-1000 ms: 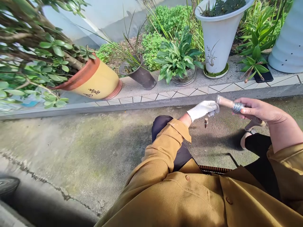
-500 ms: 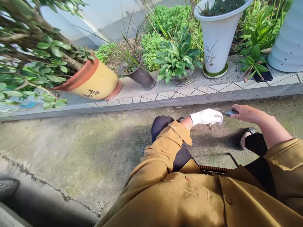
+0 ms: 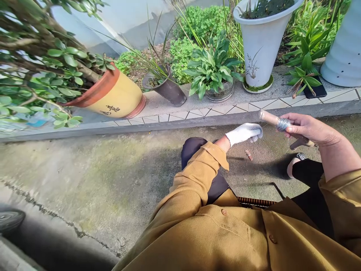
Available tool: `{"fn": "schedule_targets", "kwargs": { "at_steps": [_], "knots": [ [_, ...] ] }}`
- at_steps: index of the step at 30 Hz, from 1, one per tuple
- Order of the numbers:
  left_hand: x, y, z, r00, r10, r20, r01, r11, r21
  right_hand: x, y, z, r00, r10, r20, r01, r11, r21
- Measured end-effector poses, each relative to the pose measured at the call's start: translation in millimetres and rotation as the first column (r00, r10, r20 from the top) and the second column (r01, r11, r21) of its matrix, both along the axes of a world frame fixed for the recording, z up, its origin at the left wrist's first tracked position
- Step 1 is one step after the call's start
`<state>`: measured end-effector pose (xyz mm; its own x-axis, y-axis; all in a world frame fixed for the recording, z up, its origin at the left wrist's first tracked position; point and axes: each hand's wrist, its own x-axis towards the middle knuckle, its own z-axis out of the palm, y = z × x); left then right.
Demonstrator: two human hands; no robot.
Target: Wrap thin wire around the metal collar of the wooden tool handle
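Observation:
My left hand, in a white knitted glove, is closed with its fingers curled. A faint thin strand seems to run from it toward the metal wire wound round a wooden stick. Its fingertips hide the strand's end. My bare right hand grips the forked wooden stick just beside the wire coil. One pale end of the stick points up and left; a darker branch comes out below the palm. On the ground under my hands lies a small reddish-brown scrap.
Ahead runs a tiled ledge with a tilted yellow pot, a dark pot, a leafy plant, a tall white pot and a black phone. A thin dark rod is near my feet.
My right hand has turned and moved right, bringing the forked stick and its wire coil into fuller view. My left hand has drawn slightly left, its fingers still curled.

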<state>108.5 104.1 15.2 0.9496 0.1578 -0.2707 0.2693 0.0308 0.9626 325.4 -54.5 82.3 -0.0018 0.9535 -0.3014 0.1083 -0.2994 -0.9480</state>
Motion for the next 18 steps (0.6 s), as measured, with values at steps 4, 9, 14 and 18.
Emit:
{"fn": "schedule_targets", "kwargs": {
  "at_steps": [4, 9, 14, 18],
  "knots": [
    [-1.6, -8.1, 1.3, 0.987, -0.120, -0.103, 0.129, 0.988, 0.084, -0.6, 4.7, -9.5, 0.916, -0.374, -0.143, 0.382, 0.924, 0.030],
    [-0.8, -20.4, 15.5, 0.956, -0.273, -0.102, 0.278, 0.960, 0.037, -0.2, 14.9, -31.8, 0.880, -0.425, 0.214, 0.456, 0.881, -0.126],
    [-5.3, -19.3, 12.5, 0.964, -0.263, -0.043, 0.266, 0.960, 0.093, 1.0, 21.5, -54.7, 0.679, -0.051, 0.732, 0.264, 0.948, -0.179],
    [-10.2, -12.2, 5.8, 0.983, -0.182, 0.015, 0.177, 0.971, 0.162, -2.3, 19.3, -62.4, 0.633, 0.307, 0.711, -0.039, 0.930, -0.366]
  ]
}}
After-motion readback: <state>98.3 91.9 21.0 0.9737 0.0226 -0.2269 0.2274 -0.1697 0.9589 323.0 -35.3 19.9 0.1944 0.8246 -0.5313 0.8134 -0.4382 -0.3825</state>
